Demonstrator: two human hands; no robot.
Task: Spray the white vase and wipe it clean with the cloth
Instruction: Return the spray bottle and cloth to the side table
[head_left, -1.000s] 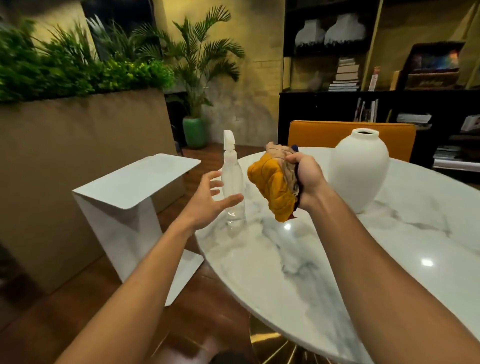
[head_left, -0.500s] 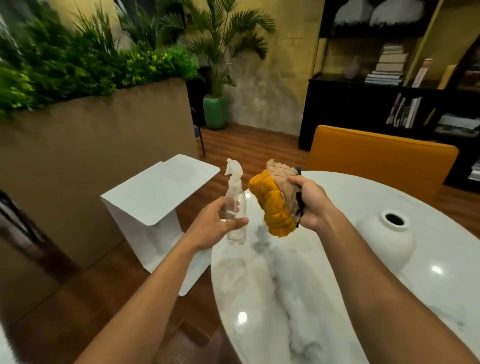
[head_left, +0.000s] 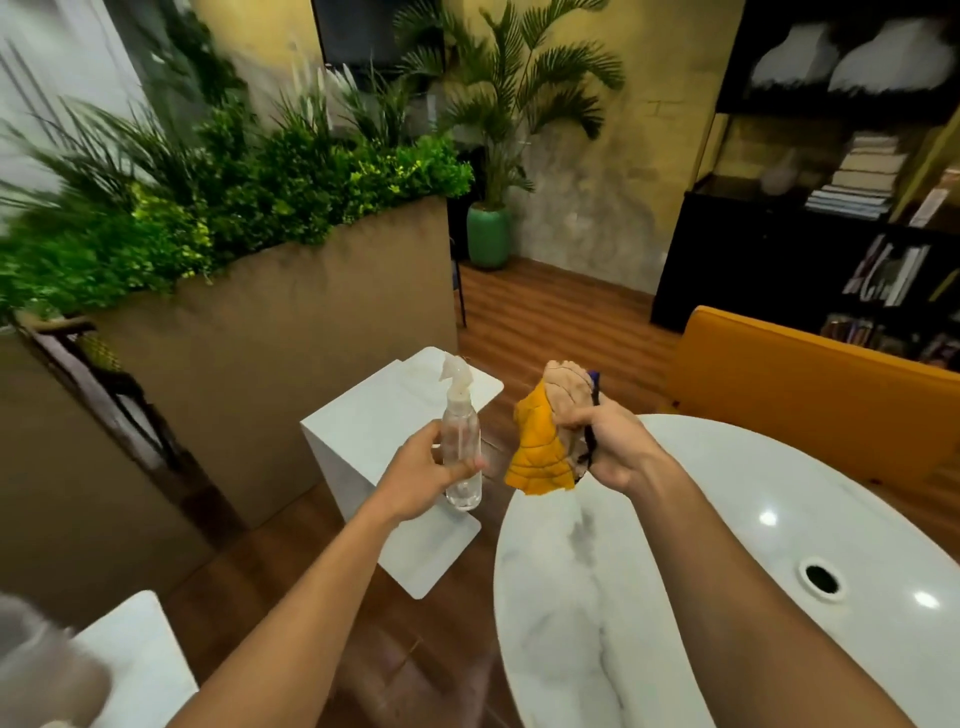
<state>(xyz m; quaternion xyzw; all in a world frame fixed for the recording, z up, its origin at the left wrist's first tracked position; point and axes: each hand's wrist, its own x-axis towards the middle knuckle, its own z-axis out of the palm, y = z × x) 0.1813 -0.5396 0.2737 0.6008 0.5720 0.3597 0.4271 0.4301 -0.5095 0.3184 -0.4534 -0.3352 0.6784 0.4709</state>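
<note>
One planter (head_left: 270, 332): far left, a tall tan box topped with green foliage.
Side table (head_left: 384, 410): white, on the wood floor between the planter and the marble table.
Left hand (head_left: 423, 470): raised over the floor in front of the side table, fingers and thumb wrapped round the lower body of the spray bottle.
Spray bottle (head_left: 461, 441): clear and off every surface. Long axis close to vertical, base down, white trigger head on top. The head is blurred; its nozzle seems to point left, away from the vase.
Cloth (head_left: 540, 457): bunched, yellow with a tan fold and a dark edge. It hangs lengthwise up-and-down just right of the bottle, not touching it.
Right hand (head_left: 610, 447): clenched on the right side of the cloth, above the near-left rim of the marble table.
Marble table (head_left: 571, 623): round, white with grey veins.
White vase (head_left: 822, 597): upright on the marble table, right of the right forearm, well apart from both hands. Seen almost from above: long axis vertical, dark mouth facing up. Its body blends into the tabletop.
Orange chair (head_left: 810, 379): behind the marble table, back facing the camera.
</note>
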